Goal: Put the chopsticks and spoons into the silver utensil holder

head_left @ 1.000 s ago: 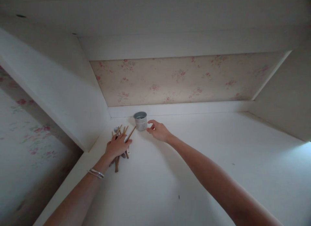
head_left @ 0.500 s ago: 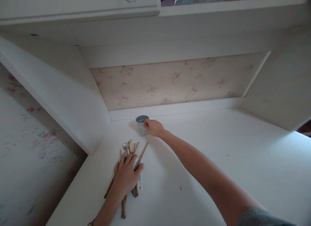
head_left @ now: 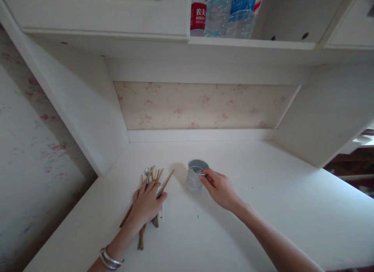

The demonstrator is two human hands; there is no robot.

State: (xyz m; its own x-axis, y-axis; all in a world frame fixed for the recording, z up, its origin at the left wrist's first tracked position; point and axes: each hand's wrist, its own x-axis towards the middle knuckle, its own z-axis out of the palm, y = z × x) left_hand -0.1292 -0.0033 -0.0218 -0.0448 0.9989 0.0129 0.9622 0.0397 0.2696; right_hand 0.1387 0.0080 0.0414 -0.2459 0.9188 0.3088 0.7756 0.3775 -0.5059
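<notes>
My right hand [head_left: 220, 186] pinches the near right rim of a grey metal cutlery holder [head_left: 195, 182] with drain holes. The holder stands roughly upright; I cannot tell whether its base touches the white tabletop. To its left, my left hand [head_left: 147, 202] lies over a loose pile of wooden chopsticks [head_left: 141, 239], its fingers spread and thumb out to the right. Among the chopsticks are a metal spoon [head_left: 147, 172] and a white-handled utensil [head_left: 161, 213]. The palm hides the middle of the pile.
The white tabletop [head_left: 233, 233] runs back to a low ledge under flowered wallpaper. White side panels [head_left: 87, 108] flank it. Overhead, a cabinet shelf [head_left: 251, 42] bears plastic bottles [head_left: 216, 15]. A small dark speck [head_left: 198, 216] lies on the tabletop.
My right hand has brought the cutlery holder from near the back ledge toward me and to the right. The left hand stays on the chopsticks. The view has tilted up, showing more of the bottles.
</notes>
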